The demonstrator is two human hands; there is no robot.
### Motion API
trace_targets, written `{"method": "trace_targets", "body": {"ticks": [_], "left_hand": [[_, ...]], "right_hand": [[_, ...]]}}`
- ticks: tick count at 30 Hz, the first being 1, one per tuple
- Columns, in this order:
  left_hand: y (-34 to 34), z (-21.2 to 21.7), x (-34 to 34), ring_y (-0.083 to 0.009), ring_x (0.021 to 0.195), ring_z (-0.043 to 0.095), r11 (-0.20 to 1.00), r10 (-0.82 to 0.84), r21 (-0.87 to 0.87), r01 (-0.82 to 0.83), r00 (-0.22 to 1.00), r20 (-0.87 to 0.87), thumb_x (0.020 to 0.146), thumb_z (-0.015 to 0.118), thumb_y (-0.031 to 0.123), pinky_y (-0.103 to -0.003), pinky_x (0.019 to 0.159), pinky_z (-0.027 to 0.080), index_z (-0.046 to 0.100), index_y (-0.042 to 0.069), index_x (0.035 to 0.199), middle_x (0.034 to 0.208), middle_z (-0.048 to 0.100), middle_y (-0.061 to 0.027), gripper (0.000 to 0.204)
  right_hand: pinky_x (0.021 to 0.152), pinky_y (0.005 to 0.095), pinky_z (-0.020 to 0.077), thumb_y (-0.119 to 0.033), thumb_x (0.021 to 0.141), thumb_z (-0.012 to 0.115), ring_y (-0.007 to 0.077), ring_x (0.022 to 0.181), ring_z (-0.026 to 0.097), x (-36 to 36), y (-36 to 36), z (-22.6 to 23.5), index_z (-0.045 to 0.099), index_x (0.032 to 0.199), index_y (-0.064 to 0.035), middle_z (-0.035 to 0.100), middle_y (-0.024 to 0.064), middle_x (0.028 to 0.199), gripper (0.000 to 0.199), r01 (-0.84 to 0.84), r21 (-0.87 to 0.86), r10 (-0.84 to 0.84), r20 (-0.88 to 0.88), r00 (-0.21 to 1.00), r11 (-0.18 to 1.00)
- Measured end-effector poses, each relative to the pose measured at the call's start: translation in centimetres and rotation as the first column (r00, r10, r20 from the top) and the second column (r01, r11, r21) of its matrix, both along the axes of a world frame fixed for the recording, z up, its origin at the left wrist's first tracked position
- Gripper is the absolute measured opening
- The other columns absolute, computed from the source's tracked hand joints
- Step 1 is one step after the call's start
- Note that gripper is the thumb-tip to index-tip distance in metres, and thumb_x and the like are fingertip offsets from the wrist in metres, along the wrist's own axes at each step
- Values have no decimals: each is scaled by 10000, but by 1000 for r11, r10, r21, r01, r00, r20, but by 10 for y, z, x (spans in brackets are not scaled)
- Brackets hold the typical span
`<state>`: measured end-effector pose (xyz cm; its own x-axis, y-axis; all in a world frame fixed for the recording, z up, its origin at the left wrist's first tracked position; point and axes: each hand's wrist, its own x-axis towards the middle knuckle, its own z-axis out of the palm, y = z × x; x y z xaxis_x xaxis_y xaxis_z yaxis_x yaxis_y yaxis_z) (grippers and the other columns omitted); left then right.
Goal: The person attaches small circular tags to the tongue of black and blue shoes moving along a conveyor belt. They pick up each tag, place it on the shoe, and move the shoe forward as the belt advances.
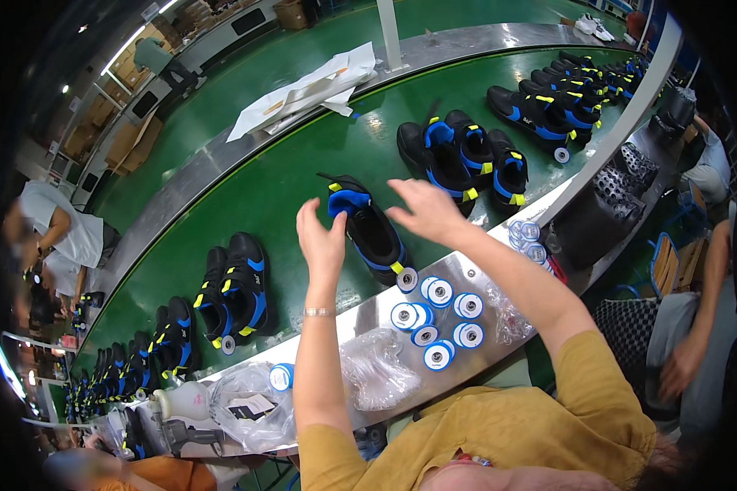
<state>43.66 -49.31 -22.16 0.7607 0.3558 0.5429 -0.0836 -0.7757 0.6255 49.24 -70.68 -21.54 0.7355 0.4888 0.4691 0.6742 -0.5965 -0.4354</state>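
On the green conveyor belt in front of me stands a black shoe [378,243] with a blue lining, blue trim and yellow-green tabs. At its left side is my left hand [323,238], raised, fingers and thumb apart, the thumb close to the collar. My right hand [427,212] hovers to the shoe's right with its fingers stretched out and nothing in it. By the shoe's near end lies a round tag [407,279]. Several round white-and-blue discs [439,354], some stacked, sit on the metal ledge [483,372] below. Whether either hand touches the shoe, I cannot tell.
More shoes stand on the belt to the left [245,282] and right [446,164]. Clear plastic bags [378,370] and a grey hand tool [190,436] lie along the ledge. White sheets [303,92] rest on the far rim. Other people work at both sides.
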Motion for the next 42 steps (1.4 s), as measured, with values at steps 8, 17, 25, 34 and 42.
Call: {"method": "trace_targets", "body": {"ticks": [8,17,25,34,42], "left_hand": [[-4,2,32,-298,943,570,888,-397,118,444,871,-288,680,552,-74,-392,829,469,684,98,1037,909,584,-133,418],[-11,6,10,-284,882,501,736,-292,556,385,922,-253,693,589,-12,-377,727,442,720,146,915,872,484,-95,302],[-6,-29,-4,-261,1148,516,934,-281,-250,256,957,-69,734,665,0,-356,948,446,374,53,1375,1246,505,-154,706],[-39,-55,-2,-263,1160,537,936,-157,-311,167,986,54,764,693,-57,-352,985,443,231,38,1452,1313,468,-176,834],[-24,-83,-12,-243,1121,581,818,-112,-566,99,994,12,857,564,-43,-319,928,489,445,-61,1280,1225,553,-174,440]], "right_hand": [[771,439,508,-52,786,591,405,854,637,14,23,-23,462,1269,-61,629,232,1050,500,128,354,95,-547,832,926],[801,454,513,-72,811,565,372,931,616,-2,41,-43,627,1004,-86,564,172,1097,203,-15,80,30,-199,980,997],[756,403,509,-92,779,569,322,899,604,-9,33,-35,640,845,-30,585,149,976,116,-131,151,152,-137,979,980],[703,446,537,-92,735,644,379,805,648,2,85,8,592,1045,-63,600,193,944,316,-146,-227,106,-179,978,963],[694,391,529,-63,752,622,286,833,646,16,45,-4,697,990,-156,591,108,936,266,-327,-323,339,-19,940,888]]}}
